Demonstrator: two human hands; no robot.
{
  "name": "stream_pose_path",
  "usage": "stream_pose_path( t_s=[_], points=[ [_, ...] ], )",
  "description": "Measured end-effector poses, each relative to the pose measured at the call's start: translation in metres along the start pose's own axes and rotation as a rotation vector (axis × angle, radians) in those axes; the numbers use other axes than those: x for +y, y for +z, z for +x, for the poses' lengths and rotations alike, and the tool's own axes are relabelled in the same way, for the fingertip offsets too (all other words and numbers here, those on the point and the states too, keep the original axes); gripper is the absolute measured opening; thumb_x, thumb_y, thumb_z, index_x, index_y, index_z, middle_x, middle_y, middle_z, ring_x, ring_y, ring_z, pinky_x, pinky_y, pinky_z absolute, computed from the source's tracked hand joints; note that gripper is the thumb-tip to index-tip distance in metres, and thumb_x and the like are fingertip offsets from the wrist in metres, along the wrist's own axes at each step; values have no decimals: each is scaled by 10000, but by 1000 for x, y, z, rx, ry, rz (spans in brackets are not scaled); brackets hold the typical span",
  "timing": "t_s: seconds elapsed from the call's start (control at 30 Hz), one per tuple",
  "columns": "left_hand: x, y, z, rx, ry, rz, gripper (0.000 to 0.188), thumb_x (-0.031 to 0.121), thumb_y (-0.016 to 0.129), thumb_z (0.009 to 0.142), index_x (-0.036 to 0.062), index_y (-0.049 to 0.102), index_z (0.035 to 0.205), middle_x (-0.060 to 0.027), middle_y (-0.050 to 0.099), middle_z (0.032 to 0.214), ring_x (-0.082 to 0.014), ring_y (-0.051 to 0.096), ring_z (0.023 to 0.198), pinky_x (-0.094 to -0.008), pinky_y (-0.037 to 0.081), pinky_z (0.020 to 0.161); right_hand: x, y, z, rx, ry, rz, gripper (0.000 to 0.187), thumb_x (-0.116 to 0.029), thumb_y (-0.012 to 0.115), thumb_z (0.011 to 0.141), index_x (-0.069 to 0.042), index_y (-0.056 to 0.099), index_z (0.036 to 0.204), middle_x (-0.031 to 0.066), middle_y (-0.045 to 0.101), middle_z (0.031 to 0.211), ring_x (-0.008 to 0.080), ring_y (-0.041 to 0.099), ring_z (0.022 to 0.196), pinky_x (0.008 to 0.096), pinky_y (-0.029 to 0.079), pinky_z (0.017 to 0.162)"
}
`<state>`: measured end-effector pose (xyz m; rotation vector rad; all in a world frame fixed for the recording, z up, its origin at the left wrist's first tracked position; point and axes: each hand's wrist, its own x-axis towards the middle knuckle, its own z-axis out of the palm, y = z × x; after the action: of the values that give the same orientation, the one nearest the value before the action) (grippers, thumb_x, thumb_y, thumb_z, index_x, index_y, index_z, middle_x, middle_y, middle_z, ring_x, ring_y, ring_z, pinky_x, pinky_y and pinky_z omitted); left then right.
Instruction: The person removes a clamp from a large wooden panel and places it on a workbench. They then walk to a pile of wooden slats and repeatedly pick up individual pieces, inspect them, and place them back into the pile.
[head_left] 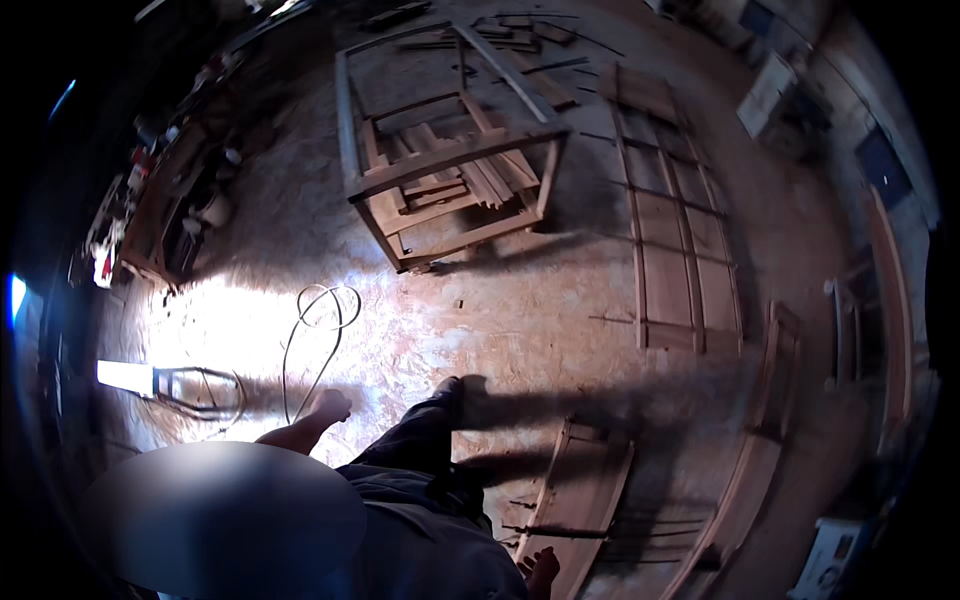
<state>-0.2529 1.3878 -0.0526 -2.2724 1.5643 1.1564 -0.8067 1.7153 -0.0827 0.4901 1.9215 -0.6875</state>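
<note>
I stand on a dusty workshop floor and look down at my dark trousers and one shoe [449,386]. My left hand [331,406] hangs out to the left on a bare forearm, fingers loosely curled, just right of a thin cable [322,306] that loops on the floor. Whether the hand touches the cable is unclear. My right hand [541,573] shows at the bottom edge with nothing in it, beside a curved wooden frame piece [583,487] lying on the floor.
A box-shaped wooden frame [452,150] with loose slats inside stands ahead. A long wooden lattice panel [682,232] lies to its right. More curved timber [752,470] lies at the right, a cluttered low shelf [160,205] at the left, a white device [830,565] at the bottom right.
</note>
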Motion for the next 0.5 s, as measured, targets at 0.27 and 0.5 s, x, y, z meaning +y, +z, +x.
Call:
stream_pose_path(
  t_s=[0.27, 0.5],
  points=[
    [31, -57, -9, -15, -367, -781, 438, 355, 526, 903, -66, 587, 1005, -204, 648, 765, -284, 679, 669, -371, 545, 597, -153, 117, -82, -83, -221, -155, 392, -347, 493, 936, -1, 494, 1120, 129, 524, 978, 307, 622, 733, 425, 553, 527],
    [-109, -68, 90, 165, -86, -594, 297, 327, 570, 871, 47, 625, 954, -215, 653, 964, -316, 657, 814, -423, 520, 678, -264, 357, -89, -343, -447, -465, 327, -348, 551, 914, -68, 506, 1078, 91, 536, 979, 260, 632, 750, 395, 555, 565]
  ],
)
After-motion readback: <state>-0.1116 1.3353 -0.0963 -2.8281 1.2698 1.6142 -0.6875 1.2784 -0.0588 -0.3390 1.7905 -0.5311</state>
